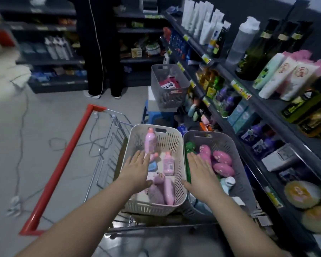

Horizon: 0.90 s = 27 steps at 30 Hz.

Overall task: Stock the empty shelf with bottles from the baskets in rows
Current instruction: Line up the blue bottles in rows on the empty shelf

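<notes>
Grey cables (14,202) trail over the floor on the left, just beside the red cart frame (59,169). Step back that way and a foot could snag, imo. Left hand (137,167) hovers flat and open over the white basket (146,210) of pink bottles (168,163), gripping nothing. Right hand (200,169) is the same deal, fingers straight over the grey basket (228,145) of rounder pink bottles (222,158). They're all jumbled, so a hasty grab could drop one. Shelves (263,106) on the right look full and I can't spot the empty one.
</notes>
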Each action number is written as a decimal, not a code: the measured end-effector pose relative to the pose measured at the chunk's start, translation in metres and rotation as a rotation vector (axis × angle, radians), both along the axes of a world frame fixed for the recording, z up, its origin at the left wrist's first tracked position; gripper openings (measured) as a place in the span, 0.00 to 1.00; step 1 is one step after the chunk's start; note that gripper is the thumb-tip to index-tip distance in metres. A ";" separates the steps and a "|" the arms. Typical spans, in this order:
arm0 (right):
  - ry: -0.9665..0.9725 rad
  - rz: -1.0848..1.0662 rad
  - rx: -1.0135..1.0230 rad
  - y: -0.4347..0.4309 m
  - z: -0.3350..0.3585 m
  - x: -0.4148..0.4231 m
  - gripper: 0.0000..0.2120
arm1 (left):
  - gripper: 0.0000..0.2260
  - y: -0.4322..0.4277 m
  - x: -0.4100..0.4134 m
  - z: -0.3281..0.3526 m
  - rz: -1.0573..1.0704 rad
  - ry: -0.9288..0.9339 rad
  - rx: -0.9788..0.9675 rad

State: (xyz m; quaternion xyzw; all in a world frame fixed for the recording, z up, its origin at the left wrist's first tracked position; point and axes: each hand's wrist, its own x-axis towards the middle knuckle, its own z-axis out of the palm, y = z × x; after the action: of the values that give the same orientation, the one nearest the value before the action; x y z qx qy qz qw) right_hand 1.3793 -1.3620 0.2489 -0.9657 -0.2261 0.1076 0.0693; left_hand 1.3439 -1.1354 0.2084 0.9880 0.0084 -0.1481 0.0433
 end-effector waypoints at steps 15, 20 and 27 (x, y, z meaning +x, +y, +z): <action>0.169 0.179 -0.014 0.076 -0.076 0.044 0.39 | 0.38 0.013 0.002 -0.101 0.229 0.205 -0.186; 0.299 0.164 -0.065 0.108 -0.111 0.085 0.38 | 0.35 0.014 0.027 -0.138 0.369 0.328 -0.204; 0.343 0.346 -0.074 0.161 -0.154 0.133 0.26 | 0.27 0.021 0.069 -0.180 0.584 0.357 -0.237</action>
State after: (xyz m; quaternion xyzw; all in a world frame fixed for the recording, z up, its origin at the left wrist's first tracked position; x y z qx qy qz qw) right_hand 1.5125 -1.2009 0.0944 -0.8819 -0.3691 0.2886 0.0519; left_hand 1.4128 -1.1147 0.0280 0.8905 0.2807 -0.2997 0.1960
